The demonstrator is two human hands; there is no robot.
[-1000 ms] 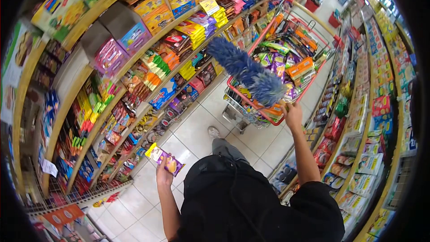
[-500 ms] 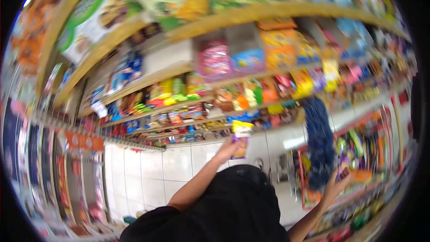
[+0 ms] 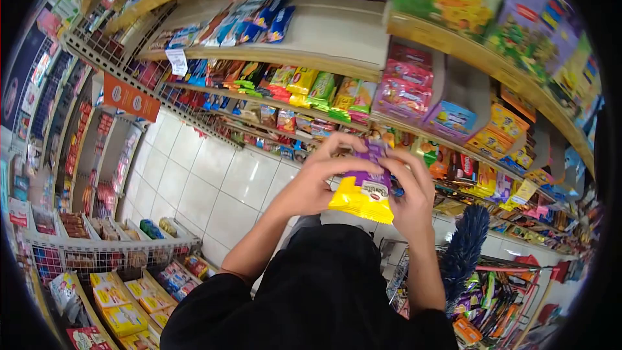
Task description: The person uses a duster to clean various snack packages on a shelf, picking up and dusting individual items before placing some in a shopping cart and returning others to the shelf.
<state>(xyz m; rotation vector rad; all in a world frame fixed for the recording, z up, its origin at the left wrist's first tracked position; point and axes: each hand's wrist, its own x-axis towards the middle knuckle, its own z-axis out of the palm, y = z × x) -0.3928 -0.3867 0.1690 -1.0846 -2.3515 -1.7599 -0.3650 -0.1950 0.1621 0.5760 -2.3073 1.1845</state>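
Note:
A snack packet [image 3: 372, 196], yellow at its near end and purple at its far end, is held between my two hands in front of my chest. My left hand [image 3: 317, 178] grips its left side, thumb laid across the purple part. From the right, my right hand [image 3: 411, 188] closes on the same packet with curled fingers and thumb. Both sets of fingertips meet near the purple end and cover some of it. Beyond the hands, shelves carry small colourful snack bags [image 3: 321, 87].
A dark blue fluffy duster [image 3: 468, 243] stands by a red-edged cart filled with packets [image 3: 486, 298] at lower right. Ahead, a tall shelf [image 3: 337, 26] curves across the view. Yellow boxes [image 3: 123, 317] and a wire rack [image 3: 84, 253] stand at lower left, beside a tiled floor [image 3: 227, 194].
My right hand has come from beside the cart to the packet in my left hand, so both hands now hold it. The view has turned left, and the shelves appear shifted right.

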